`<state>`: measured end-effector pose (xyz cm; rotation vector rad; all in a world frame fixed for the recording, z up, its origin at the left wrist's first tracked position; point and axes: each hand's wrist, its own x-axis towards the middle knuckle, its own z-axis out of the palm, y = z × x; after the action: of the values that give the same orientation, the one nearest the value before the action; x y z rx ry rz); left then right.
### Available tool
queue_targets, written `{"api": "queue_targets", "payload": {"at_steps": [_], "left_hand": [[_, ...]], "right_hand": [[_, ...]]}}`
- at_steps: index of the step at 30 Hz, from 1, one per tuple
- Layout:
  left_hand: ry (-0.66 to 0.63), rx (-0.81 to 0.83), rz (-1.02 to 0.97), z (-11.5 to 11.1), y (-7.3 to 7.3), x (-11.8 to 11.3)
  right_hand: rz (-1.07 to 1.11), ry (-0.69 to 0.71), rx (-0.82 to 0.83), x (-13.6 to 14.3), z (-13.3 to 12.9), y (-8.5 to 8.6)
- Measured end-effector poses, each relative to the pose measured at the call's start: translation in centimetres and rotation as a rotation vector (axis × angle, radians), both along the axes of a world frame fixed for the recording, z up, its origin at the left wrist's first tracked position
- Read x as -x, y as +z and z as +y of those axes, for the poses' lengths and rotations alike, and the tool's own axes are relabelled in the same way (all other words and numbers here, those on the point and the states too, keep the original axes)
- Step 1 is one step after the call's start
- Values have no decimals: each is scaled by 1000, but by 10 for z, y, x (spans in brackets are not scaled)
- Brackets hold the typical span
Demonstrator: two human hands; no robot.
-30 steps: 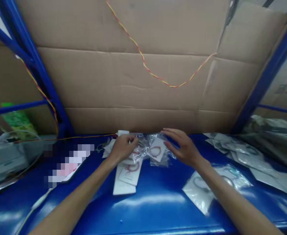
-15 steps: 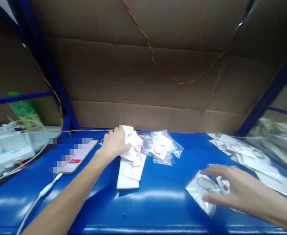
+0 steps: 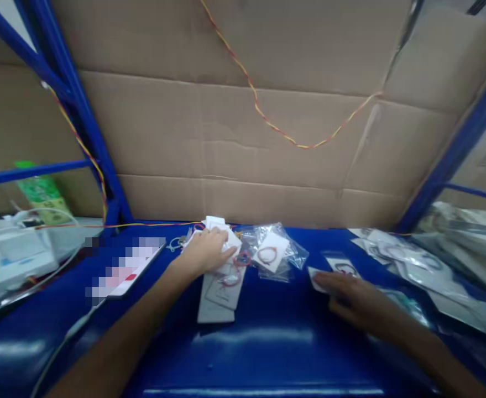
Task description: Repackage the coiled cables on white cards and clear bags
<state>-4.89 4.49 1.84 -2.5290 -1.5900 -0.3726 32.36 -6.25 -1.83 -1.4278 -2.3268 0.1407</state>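
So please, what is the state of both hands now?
Left hand: over the white cards, grip unclear.
Right hand: blurred, at the bracelet packets; grip cannot be told.

On table (image 3: pixel 276 345), phone (image 3: pixel 131 271) sits L of card pile (image 3: pixel 221 296), which runs fwd from nr back edge's mid, w/ plastic bags (image 3: pixel 272 251) just R, prob. two packets (image 3: pixel 345 267) farther R, bagged heap (image 3: pixel 417 268) twd R edge, cardboard (image 3: pixel 243 132) behind back edge.

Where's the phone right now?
In the head view, the phone lies on the blue table, left of the left hand, a white cable at its near end.
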Motion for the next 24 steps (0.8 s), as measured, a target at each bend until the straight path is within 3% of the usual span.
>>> {"api": "queue_targets", "payload": {"at_steps": [3,6,10,13,16,20,24], "left_hand": [[32,36,-10,-2,0,3],[45,39,12,-2,1,5],[95,31,47,-1,1,7],[92,-26,54,0,-1,7],[64,-157,-11,0,-4,0],[-23,-372,-214,-6,-1,-17],[-383,-483,-206,-17,6,-32]], "right_hand": [[43,-25,-114,0,23,15],[140,-102,-275,9,42,41],[601,-164,-405,42,68,65],[1052,-133,-142,69,84,54],[1334,-87,101,85,91,33],[1389,36,273,90,87,17],[1383,47,334,93,80,15]]}}
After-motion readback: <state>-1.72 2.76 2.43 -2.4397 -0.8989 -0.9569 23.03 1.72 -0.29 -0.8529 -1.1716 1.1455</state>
